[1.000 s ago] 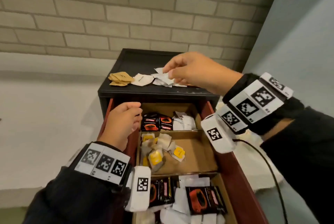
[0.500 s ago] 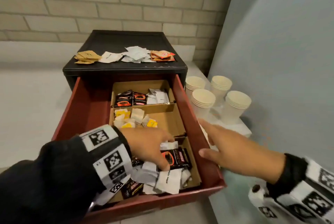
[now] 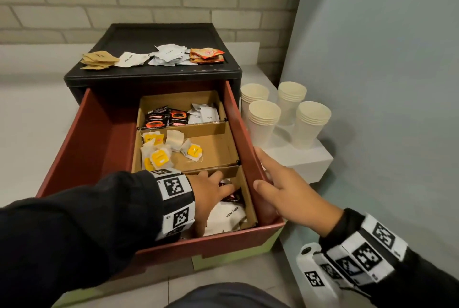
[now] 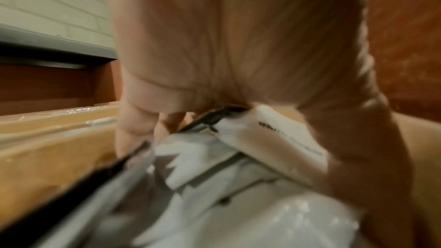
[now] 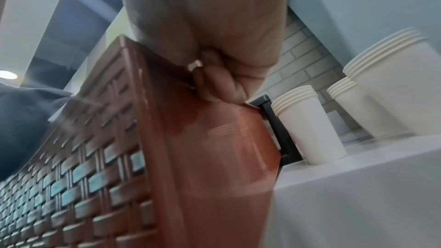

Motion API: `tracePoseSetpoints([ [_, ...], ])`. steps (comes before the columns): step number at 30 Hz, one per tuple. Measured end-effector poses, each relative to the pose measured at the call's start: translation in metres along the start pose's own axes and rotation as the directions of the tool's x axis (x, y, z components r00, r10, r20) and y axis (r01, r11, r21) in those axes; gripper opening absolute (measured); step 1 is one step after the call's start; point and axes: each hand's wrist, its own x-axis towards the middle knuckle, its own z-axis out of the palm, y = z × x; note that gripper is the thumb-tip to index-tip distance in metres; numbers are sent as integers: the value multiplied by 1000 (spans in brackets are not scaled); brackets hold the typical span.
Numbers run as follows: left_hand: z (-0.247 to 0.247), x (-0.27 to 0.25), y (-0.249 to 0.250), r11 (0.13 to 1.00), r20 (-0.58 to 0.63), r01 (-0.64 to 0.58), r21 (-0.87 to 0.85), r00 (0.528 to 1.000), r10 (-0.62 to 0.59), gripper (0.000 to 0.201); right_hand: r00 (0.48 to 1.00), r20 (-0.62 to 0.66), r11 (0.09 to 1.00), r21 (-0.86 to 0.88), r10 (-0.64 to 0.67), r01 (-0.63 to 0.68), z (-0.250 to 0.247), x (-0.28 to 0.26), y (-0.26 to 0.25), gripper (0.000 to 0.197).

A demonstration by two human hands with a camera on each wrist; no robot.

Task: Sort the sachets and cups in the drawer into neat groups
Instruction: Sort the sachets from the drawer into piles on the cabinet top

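The red drawer [image 3: 99, 139] stands pulled out, with a cardboard divider [image 3: 211, 143] inside. My left hand [image 3: 218, 183] is down in the near compartment; in the left wrist view its thumb and fingers close on a dark sachet [image 4: 212, 118] and a white sugar sachet [image 4: 274, 131]. More white sugar sachets [image 3: 226, 215] lie beneath it. My right hand [image 3: 260, 171] grips the drawer's right wall [image 5: 214, 148], thumb inside, fingers [image 5: 214, 86] curled outside. Yellow-tagged tea bags [image 3: 161, 151] fill the middle compartment. Black coffee sachets [image 3: 166, 117] and white sachets [image 3: 205, 114] sit in the far one.
On the black cabinet top [image 3: 154, 34] lie piles of brown [image 3: 99, 59], white [image 3: 159, 55] and orange sachets [image 3: 206, 55]. Several stacks of paper cups [image 3: 263, 119] stand on a white ledge [image 3: 308, 163] right of the drawer. A brick wall is behind, a blue panel at right.
My right hand came down from the piles on the cabinet top and took hold of the drawer's right wall. My left hand left the drawer's left wall and dug into the near compartment.
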Motion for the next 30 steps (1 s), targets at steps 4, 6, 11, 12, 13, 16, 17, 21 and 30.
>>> tracePoseSetpoints([
  [4, 3, 4, 1, 997, -126, -20, -74, 992, 11, 101, 1000, -21, 999, 48, 5, -4, 1, -2, 2, 70],
  [6, 3, 5, 0, 988, -179, -60, -141, 983, 34, 87, 999, -31, 998, 66, 11, -8, 2, -2, 2, 70],
  [11, 1, 7, -3, 968, -176, -92, -235, 983, 51, 75, 999, -29, 993, 110, 33, -30, 3, -1, 7, 68],
  [12, 1, 7, -4, 957, -164, -98, -273, 985, 54, 77, 999, -25, 992, 121, 33, -30, 3, -1, 7, 67],
  [13, 1, 8, -5, 945, -155, -106, -308, 986, 61, 80, 999, -24, 991, 131, 34, -31, 3, -1, 7, 67],
  [16, 3, 8, -11, 923, -119, -125, -363, 989, 88, 89, 999, -35, 987, 160, 34, -28, 5, 0, 9, 67],
  [17, 3, 8, -12, 918, -100, -126, -377, 990, 95, 91, 999, -36, 986, 163, 35, -29, 6, 0, 10, 68],
  [21, 3, 9, -19, 881, -23, -168, -442, 984, 176, 93, 999, -38, 984, 179, 28, -21, 7, 0, 12, 68],
  [30, -1, 12, -8, 811, -192, -312, -495, 949, 248, 41, 998, -38, 981, 191, 40, -33, 8, 1, 13, 68],
])
